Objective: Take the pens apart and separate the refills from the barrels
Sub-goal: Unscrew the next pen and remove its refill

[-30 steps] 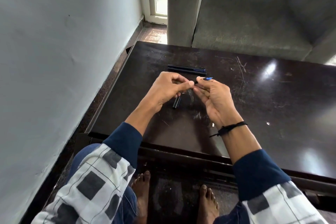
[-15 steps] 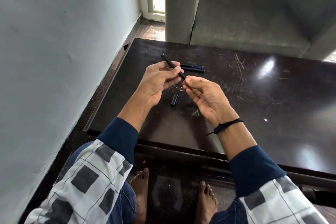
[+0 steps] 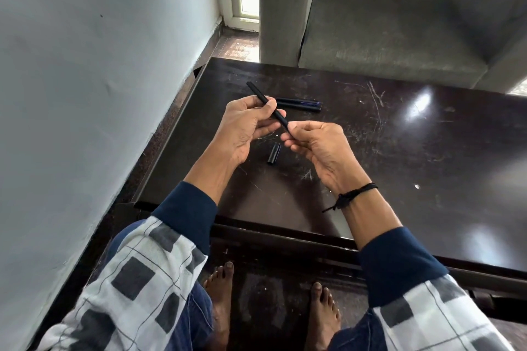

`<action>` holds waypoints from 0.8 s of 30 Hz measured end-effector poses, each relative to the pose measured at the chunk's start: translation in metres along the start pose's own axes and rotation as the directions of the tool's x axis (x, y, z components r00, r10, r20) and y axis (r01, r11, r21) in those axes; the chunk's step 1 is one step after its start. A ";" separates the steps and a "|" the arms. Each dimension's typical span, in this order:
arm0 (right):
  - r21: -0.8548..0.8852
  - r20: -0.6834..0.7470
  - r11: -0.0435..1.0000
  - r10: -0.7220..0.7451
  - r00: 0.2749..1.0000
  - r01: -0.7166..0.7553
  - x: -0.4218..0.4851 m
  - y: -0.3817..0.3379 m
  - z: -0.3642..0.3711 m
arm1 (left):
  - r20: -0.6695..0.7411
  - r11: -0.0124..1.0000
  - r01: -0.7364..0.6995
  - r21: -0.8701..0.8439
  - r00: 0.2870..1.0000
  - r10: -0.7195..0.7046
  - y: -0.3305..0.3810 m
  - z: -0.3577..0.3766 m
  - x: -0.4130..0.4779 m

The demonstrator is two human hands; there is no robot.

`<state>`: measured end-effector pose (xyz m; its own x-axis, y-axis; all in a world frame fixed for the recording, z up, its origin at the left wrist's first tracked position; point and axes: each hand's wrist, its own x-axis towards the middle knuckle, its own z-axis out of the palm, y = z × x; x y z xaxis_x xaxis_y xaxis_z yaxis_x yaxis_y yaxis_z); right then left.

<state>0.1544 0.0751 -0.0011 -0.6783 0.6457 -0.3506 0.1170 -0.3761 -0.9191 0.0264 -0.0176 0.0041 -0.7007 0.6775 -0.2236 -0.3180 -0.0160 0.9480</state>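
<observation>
The left hand (image 3: 245, 125) is curled around a black pen (image 3: 258, 93), thumb and fingers gripping its middle, so that the far end sticks up and away toward the wall. The right hand (image 3: 319, 148) pinches the near end of the same pen between thumb and fingertips (image 3: 286, 137), with the other fingers folded in below. The pen slants from upper left down to lower right between the two hands, held above the desk (image 3: 399, 168) and not touching it.

Directly under the hands a short black tube (image 3: 273, 153) lies on the desk; it looks like a cap, though it is too small to be sure. Just beyond the left hand two pens (image 3: 302, 104) lie side by side, touching each other, one showing a strip of blue.

A black cord (image 3: 355, 194) is tied round the right wrist. The desk is dark, glossy and scratched. A pale wall (image 3: 99, 65) runs along its left, a grey sofa (image 3: 385, 31) stands behind it, and bare feet (image 3: 219, 291) rest on the floor below.
</observation>
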 end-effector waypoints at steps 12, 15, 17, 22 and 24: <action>-0.210 -0.092 0.964 -0.186 0.978 0.163 0.002 0.009 0.004 | -0.023 0.999 -0.016 0.045 1.000 0.017 -0.002 0.001 0.000; -0.334 -0.130 0.919 -0.266 0.955 0.210 0.003 0.013 0.006 | -0.050 0.999 -0.008 0.054 0.999 0.011 -0.003 0.002 0.001; -0.419 -0.136 0.882 -0.298 0.945 0.218 0.004 0.015 0.005 | -0.061 0.998 -0.007 0.065 0.998 0.011 -0.004 0.001 0.001; -0.319 -0.065 0.921 -0.257 0.964 0.224 0.002 0.011 0.002 | -0.063 0.999 -0.011 0.038 0.998 0.013 -0.002 0.001 0.001; -0.282 -0.049 0.938 -0.222 0.974 0.200 0.001 0.008 0.003 | -0.060 1.000 -0.013 0.028 0.998 0.015 -0.002 0.001 0.001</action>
<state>0.1524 0.0708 -0.0088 -0.6511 0.7448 -0.1461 0.1787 -0.0366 -0.9832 0.0272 -0.0164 0.0023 -0.7427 0.6315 -0.2227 -0.2907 -0.0046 0.9568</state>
